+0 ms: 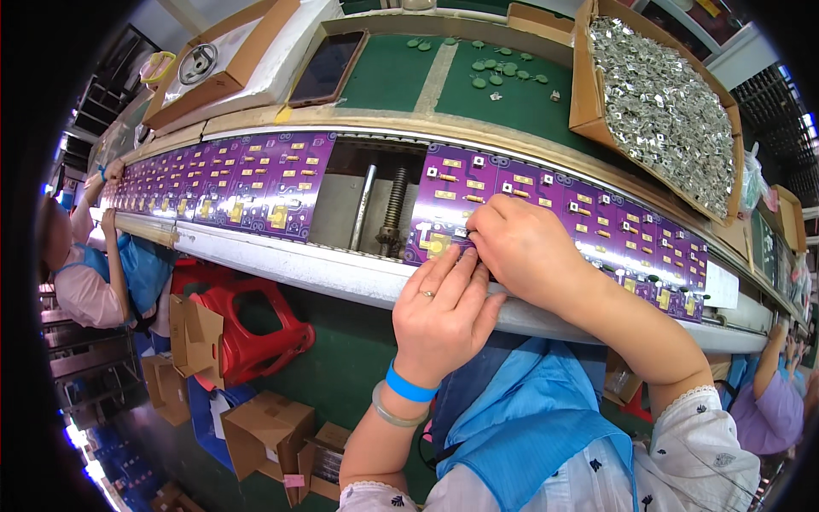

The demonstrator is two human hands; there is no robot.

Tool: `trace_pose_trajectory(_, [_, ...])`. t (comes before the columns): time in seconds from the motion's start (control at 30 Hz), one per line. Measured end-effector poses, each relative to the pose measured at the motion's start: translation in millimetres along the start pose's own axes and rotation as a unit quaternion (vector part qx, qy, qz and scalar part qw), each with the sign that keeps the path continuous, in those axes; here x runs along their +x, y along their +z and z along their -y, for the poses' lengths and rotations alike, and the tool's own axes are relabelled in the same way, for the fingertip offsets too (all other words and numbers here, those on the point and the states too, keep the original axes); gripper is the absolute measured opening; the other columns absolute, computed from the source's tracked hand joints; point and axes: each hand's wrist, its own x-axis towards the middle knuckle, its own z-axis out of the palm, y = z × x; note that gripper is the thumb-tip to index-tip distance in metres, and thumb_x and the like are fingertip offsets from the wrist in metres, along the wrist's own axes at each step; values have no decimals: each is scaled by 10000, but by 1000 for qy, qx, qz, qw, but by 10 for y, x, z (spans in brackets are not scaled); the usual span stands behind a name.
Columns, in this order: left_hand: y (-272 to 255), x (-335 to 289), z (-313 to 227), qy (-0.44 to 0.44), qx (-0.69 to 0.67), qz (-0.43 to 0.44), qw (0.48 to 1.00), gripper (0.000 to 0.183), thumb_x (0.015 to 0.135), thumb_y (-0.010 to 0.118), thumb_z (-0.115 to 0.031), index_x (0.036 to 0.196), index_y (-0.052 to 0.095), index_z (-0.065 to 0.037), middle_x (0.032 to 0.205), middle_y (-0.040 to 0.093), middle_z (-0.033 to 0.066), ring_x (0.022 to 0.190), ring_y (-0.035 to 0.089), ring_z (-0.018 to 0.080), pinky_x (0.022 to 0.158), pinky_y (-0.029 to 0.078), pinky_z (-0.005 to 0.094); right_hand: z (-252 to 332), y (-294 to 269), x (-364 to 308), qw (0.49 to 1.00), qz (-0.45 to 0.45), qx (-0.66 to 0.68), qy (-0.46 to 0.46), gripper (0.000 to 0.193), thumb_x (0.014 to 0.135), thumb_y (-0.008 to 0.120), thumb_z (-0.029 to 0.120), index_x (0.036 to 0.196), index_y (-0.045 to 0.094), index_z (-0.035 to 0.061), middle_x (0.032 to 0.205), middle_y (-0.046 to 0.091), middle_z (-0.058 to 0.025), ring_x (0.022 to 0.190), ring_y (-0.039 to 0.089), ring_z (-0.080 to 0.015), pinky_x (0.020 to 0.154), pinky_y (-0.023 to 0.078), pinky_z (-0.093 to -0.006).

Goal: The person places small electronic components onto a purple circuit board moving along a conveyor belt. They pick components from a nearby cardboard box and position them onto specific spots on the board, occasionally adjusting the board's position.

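Nearest: left hand (445,309), ringed, blue wristband, fingers flat and together against near edge of purple circuit board (478,198) on conveyor rail (299,264). Right hand (522,249) curled, fingertips pinched on board; held part not discernible. Beyond: cardboard box of silver metal parts (661,102).
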Motion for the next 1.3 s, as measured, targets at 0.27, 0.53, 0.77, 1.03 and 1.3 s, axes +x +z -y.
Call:
trace_pose_trajectory(0.27, [-122, 0, 19, 4, -16, 22, 1000, 235, 849, 729, -179, 1038, 745, -38, 1136, 715, 138, 1099, 675, 339, 975, 521, 466, 112, -225, -240, 991, -109, 73, 19, 307, 849, 725, 132, 1128, 667, 19, 888, 637, -141, 855, 632, -364, 766, 511, -464])
trace_pose_trajectory(0.53, [-216, 135, 142, -156, 75, 68, 983, 351, 1025, 520, -201, 1259, 628, 38, 1152, 689, 221, 1135, 628, 381, 1181, 285, 569, 458, -72, -1584, 973, -85, 160, -143, 159, 831, 660, 113, 978, 678, 55, 803, 588, -49, 741, 604, -204, 669, 450, -335])
trace_pose_trajectory(0.77, [-92, 173, 190, -121, 31, 97, 987, 382, 1059, 461, -220, 1263, 647, 44, 1088, 719, 210, 1029, 671, 358, 1192, 298, 528, 586, 476, -1900, 970, -92, 220, -55, 119, 878, 662, 125, 982, 666, 68, 847, 585, -54, 798, 618, -224, 705, 468, -354])
trace_pose_trajectory(1.03, [16, 201, 488, -115, -122, 153, 974, 367, 1072, 444, -223, 1246, 649, 27, 1039, 735, 189, 990, 691, 320, 1200, 294, 512, 802, 950, -1625, 978, -73, 191, -32, 117, 892, 634, 141, 981, 660, 68, 858, 582, -64, 829, 621, -233, 734, 475, -364])
trace_pose_trajectory(1.3, [79, 125, 599, -140, -148, 128, 971, 363, 1073, 444, -217, 1226, 664, 27, 1002, 749, 186, 962, 703, 310, 1162, 350, 509, 489, 521, -1761, 955, -271, 42, 110, 248, 823, 753, 149, 1048, 714, 52, 846, 637, -64, 756, 623, -232, 658, 499, -371])
